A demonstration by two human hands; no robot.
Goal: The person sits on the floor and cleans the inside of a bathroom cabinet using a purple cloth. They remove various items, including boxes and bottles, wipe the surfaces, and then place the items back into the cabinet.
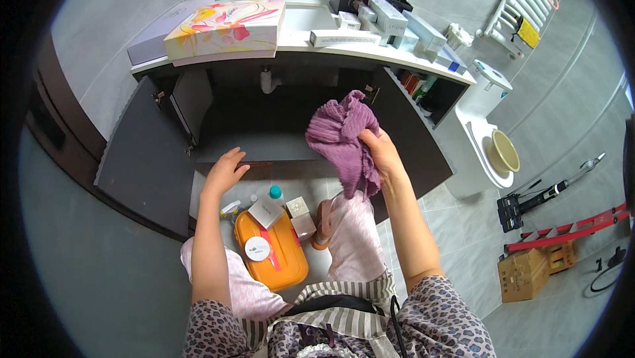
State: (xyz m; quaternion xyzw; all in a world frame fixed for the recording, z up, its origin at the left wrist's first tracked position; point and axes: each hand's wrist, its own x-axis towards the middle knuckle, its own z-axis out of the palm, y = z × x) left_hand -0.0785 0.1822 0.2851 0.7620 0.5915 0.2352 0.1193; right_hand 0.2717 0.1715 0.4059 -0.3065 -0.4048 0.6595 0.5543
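My right hand [379, 152] grips a crumpled purple cloth [342, 135] in front of the right part of the vanity cabinet. Fingers spread, my left hand [227, 172] hovers near the front edge of the dark cabinet floor [258, 147] and holds nothing. Both cabinet doors stand open, the left door [149, 159] and the right door [412, 140]. Below my hands, an orange plastic case [283, 264] sits on the floor between my legs. On it lie a white box [266, 212] and a round white-lidded container [257, 249].
Beside the case are a spray bottle [230, 208], a teal-capped bottle [276, 192] and small boxes [303, 225]. The countertop [297, 40] bears a floral box [228, 28] and several cosmetic boxes. A toilet [476, 159] with a basin [505, 152], a stick vacuum [540, 199] and cartons [523, 274] stand right.
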